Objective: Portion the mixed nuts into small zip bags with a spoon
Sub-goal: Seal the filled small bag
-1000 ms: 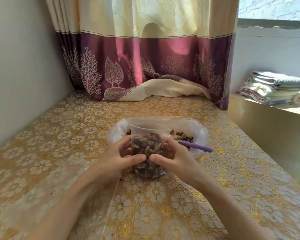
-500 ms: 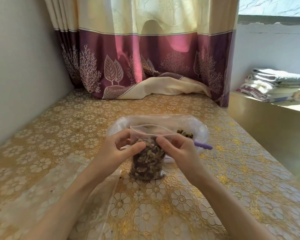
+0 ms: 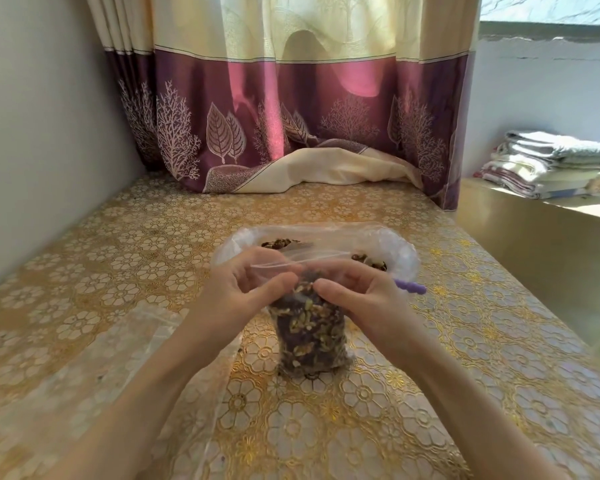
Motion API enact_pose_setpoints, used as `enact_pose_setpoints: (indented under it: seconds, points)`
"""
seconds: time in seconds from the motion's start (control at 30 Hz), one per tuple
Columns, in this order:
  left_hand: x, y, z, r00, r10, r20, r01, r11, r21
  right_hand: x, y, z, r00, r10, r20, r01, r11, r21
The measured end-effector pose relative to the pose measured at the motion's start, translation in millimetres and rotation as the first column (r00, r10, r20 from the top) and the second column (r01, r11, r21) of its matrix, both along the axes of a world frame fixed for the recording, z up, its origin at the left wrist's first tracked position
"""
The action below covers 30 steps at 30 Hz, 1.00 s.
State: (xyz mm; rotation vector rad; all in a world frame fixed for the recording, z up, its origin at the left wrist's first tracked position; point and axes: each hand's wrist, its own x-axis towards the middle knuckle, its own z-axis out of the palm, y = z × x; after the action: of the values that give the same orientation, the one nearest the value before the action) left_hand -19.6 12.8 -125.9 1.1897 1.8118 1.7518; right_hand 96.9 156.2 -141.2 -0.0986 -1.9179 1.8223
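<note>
A small clear zip bag (image 3: 310, 337) packed with mixed nuts stands upright on the table in front of me. My left hand (image 3: 246, 289) and my right hand (image 3: 357, 294) both pinch its upper part, thumbs nearly meeting over the nuts, and the zip strip runs flat between them. Right behind it lies the big open plastic bag (image 3: 395, 247) of mixed nuts. The purple spoon (image 3: 411, 287) sticks out of that bag to the right, its bowl hidden behind my right hand.
Several empty clear bags (image 3: 125, 362) lie flat on the gold floral tablecloth (image 3: 153, 244) under my left forearm. A wall bounds the left, a purple and cream curtain (image 3: 291, 116) hangs at the back, and folded towels (image 3: 551, 161) sit on a ledge at right.
The small bag's mouth was open and round; now its top is pressed flat. Both hands have climbed from the bag's sides to its top edge.
</note>
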Motion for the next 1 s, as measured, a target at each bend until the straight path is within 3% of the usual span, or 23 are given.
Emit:
enact_pose_setpoints:
  seconds: [0.1,0.23,0.43,0.87,1.0]
  points:
    - [5,2,-1,0.999,0.012,-0.036,-0.013,1.0,-0.028,1,-4,2,0.996,-0.079,-0.039,0.08,0.997,0.018]
    - [13,4,2,0.996,0.079,-0.042,-0.076,0.995,0.063,2,-6,3,0.981,-0.172,-0.086,0.176,0.984,0.032]
    - [13,4,10,0.99,0.137,0.041,-0.142,0.975,0.169,1,-8,4,0.988,-0.125,-0.085,0.108,0.977,-0.184]
    - [-4,-4,8,0.978,0.165,0.125,-0.176,0.981,0.082,6,-2,7,0.969,-0.245,-0.036,0.22,0.917,-0.333]
    - [-7,-8,11,0.983,0.081,0.165,-0.095,0.992,0.08,7,0,7,0.971,-0.236,-0.048,0.208,0.921,-0.328]
